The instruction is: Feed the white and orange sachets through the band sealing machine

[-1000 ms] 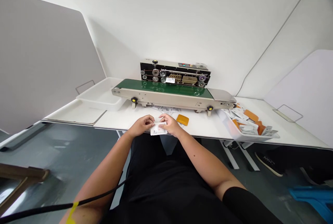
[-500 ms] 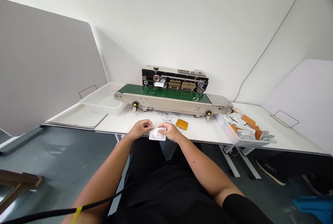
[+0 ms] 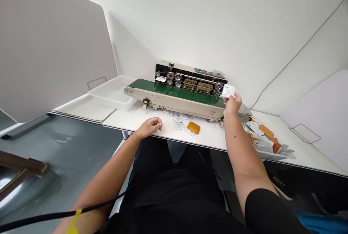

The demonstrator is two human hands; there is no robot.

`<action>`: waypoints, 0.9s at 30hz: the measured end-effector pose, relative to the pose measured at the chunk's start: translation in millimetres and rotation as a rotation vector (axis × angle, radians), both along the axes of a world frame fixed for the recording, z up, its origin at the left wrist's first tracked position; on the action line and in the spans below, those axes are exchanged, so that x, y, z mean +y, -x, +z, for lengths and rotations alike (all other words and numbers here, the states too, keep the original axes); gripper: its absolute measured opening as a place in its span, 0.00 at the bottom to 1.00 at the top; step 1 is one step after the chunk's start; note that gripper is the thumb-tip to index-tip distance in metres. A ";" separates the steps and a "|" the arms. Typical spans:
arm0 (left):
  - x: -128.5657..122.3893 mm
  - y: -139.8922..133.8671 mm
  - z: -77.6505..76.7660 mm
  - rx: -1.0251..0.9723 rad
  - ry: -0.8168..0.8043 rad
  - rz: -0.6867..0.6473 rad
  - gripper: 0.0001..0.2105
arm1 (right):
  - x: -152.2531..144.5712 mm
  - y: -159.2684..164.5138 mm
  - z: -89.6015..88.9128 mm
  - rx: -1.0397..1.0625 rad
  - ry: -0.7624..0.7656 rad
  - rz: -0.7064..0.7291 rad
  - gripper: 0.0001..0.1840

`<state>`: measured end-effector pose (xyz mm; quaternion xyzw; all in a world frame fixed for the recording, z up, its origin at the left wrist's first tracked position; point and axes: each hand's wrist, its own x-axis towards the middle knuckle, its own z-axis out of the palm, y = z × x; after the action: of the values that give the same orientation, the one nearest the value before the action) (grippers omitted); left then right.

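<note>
My right hand (image 3: 233, 104) pinches a small white printed sachet (image 3: 227, 91), held up at the right end of the band sealing machine (image 3: 191, 82), above its green conveyor belt (image 3: 174, 91). Another white sachet (image 3: 161, 79) sticks out at the left end of the sealer's rollers. Over the table's front edge, my left hand (image 3: 150, 127) is curled closed, with nothing visible in it. To its right, an orange-yellow packet (image 3: 193, 128) lies partly over a white one. Several silver-white sachets (image 3: 178, 118) are spread under the front of the conveyor.
A clear plastic bin (image 3: 111, 89) stands left of the conveyor. At the right, a bin (image 3: 274, 155) is heaped with orange and white packets. A flat board (image 3: 87, 109) lies at the table's left front. Grey panels (image 3: 62, 45) stand at both sides.
My right hand has carried the white sachet up and right, from in front of my lap to the sealer's right end. My left hand has let go of it. The sachet in the rollers has moved left.
</note>
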<state>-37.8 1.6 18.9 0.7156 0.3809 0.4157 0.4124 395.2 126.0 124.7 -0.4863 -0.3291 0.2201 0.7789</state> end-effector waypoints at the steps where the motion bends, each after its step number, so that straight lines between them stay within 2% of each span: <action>1: -0.5 -0.2 0.5 0.003 -0.002 -0.001 0.17 | 7.9 -13.0 2.6 0.005 0.039 -0.088 0.20; 4: -1.3 -0.8 1.2 0.010 0.004 -0.003 0.17 | 24.7 -31.3 1.7 -0.045 0.153 -0.200 0.13; 7: -0.7 -0.9 0.0 0.020 0.004 -0.002 0.17 | 37.4 -23.3 -0.1 -0.090 0.267 -0.086 0.08; 10: 0.9 -0.4 -2.0 0.034 0.003 0.003 0.17 | 48.6 -4.5 2.8 -0.071 0.361 0.049 0.08; 19: 1.4 1.5 -1.4 0.045 -0.001 0.009 0.18 | 60.3 34.2 15.9 -0.170 0.451 0.207 0.10; 20: 1.0 1.7 -0.9 0.045 -0.004 0.013 0.18 | 56.3 37.4 17.1 -0.207 0.435 0.193 0.12; 22: 0.4 2.0 -0.1 0.044 -0.010 0.019 0.18 | 40.1 45.8 15.8 -0.383 0.324 0.071 0.15; 25: 0.1 1.7 0.0 0.041 -0.008 0.021 0.18 | -6.5 66.4 -4.2 -0.828 0.039 -0.124 0.15; 26: 0.2 1.6 -0.3 0.038 -0.005 0.020 0.18 | -26.3 75.1 -16.7 -0.958 -0.018 -0.086 0.13; 27: 0.3 1.4 -0.6 0.034 -0.003 0.018 0.18 | -46.7 84.1 -31.5 -1.073 -0.034 0.031 0.12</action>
<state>-39.1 1.9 18.4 0.7198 0.3936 0.4075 0.4012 311.1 79.3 93.2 -0.5130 -0.6916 -0.0534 0.5057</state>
